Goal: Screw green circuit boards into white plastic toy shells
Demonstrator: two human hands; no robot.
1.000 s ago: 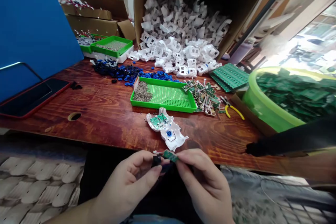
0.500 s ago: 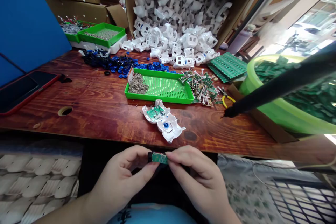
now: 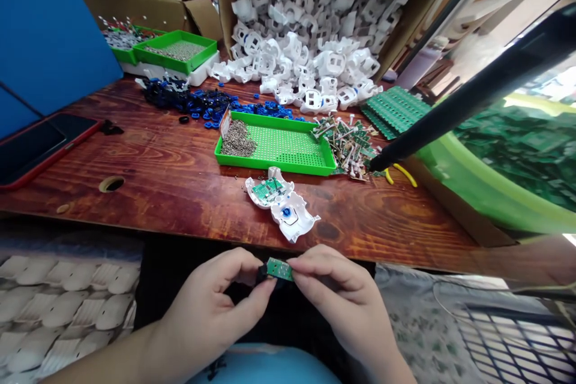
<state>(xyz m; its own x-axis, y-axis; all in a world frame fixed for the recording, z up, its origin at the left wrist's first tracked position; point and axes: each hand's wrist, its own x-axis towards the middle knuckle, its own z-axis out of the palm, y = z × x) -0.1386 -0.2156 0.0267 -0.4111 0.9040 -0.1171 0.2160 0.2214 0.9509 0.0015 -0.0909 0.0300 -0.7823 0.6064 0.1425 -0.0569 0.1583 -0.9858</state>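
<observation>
Between both hands, just off the table's front edge, is a small green circuit board [image 3: 279, 269]. My left hand [image 3: 220, 297] pinches a black part [image 3: 261, 275] at the board's left end. My right hand [image 3: 337, 294] is closed on the board's right end with thumb and forefinger. Whether the black part is fixed to the board I cannot tell. Beyond the hands, two white plastic shell halves lie on the table: one shell half [image 3: 255, 195] carries a green circuit board [image 3: 270, 189], the other shell half [image 3: 299, 228] a blue round piece [image 3: 287, 212].
A green tray [image 3: 306, 169] holds small metal screws. Right of it lie wired boards [image 3: 351, 147] and yellow-handled pliers [image 3: 405, 175]. A black rod-shaped tool [image 3: 472, 93] hangs over the right side. Blue parts [image 3: 216, 105], white shells [image 3: 288, 66] and a phone [image 3: 45, 144] sit around.
The circuit board has tilted and shifted slightly right between my hands. The hanging black tool has swung, its tip now higher and nearer the pliers. The view has shifted a little.
</observation>
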